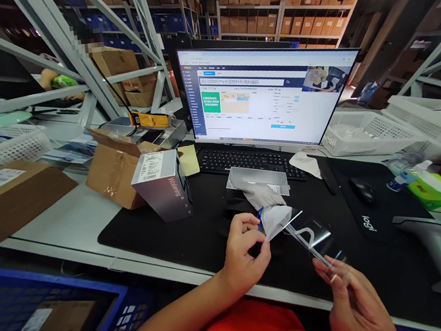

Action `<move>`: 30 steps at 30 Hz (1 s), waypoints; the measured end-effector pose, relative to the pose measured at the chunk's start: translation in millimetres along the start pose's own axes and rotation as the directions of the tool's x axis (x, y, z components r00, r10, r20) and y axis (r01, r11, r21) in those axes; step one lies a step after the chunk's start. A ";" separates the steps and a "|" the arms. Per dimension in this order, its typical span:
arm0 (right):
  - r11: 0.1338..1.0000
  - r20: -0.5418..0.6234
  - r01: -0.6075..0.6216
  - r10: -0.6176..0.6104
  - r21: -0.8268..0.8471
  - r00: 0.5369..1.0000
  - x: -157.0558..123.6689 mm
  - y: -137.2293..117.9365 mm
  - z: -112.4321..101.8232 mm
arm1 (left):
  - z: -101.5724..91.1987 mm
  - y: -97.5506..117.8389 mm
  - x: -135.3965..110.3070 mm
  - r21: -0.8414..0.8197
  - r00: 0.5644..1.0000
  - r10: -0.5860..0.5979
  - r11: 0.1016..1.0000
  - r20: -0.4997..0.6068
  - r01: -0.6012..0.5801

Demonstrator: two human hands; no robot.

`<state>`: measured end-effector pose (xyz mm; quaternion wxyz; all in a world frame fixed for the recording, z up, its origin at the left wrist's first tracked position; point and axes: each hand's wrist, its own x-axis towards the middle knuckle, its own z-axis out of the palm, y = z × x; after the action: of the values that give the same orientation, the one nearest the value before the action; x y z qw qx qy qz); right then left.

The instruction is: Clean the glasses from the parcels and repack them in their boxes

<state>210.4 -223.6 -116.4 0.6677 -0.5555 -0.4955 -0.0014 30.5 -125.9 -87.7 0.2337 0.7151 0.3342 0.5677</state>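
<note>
My left hand (246, 253) has thumb and forefinger pinched at the lower corner of a thin white sheet (275, 220). Just beyond it lies a grey cloth pouch (264, 195) with a blue cord, partly across an open silver tray-like box (259, 176). My right hand (357, 296) is closed on the near end of a glossy, see-through flat piece (320, 236) with a white curved part; its exact kind cannot be made out. The far end of this piece meets the white sheet. A grey-purple printed box (163, 190) stands upright to the left.
Behind my hands are a keyboard (244, 160) and a lit monitor (252, 98). An opened carton (113, 169) stands left. On the right are a mouse (362, 191), a barcode scanner (438, 257) and white baskets (368, 130). A blue crate (111, 289) sits below the desk edge.
</note>
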 end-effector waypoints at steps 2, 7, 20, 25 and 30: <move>0.995 0.042 0.096 -0.095 -0.014 0.995 -1.7 4.0 -1.6 | 1.9 -3.2 -1.9 0.007 0.999 -0.013 1.000 0.030 0.013; 0.975 0.139 -0.067 0.038 0.210 0.990 -9.8 5.6 5.3 | 4.7 -3.6 -3.8 0.033 0.996 0.023 0.999 0.083 -0.026; 0.935 0.249 0.338 -0.304 -0.108 0.920 -1.5 16.5 3.5 | -4.0 -5.8 -6.1 0.167 0.999 0.039 0.985 0.009 -0.040; 0.911 0.340 0.400 -0.345 -0.105 0.875 -1.1 22.2 2.3 | -35.5 17.8 51.6 0.301 0.992 0.127 0.945 0.027 -0.129; 0.888 0.350 0.449 -0.393 -0.095 0.851 3.6 19.0 4.3 | -14.3 58.2 144.3 0.301 0.708 0.109 0.853 0.698 -0.427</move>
<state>219.8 -211.1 -128.6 0.5107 -0.4815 -0.7052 -0.1007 48.1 -58.1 52.0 0.0800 0.9432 0.2388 0.2165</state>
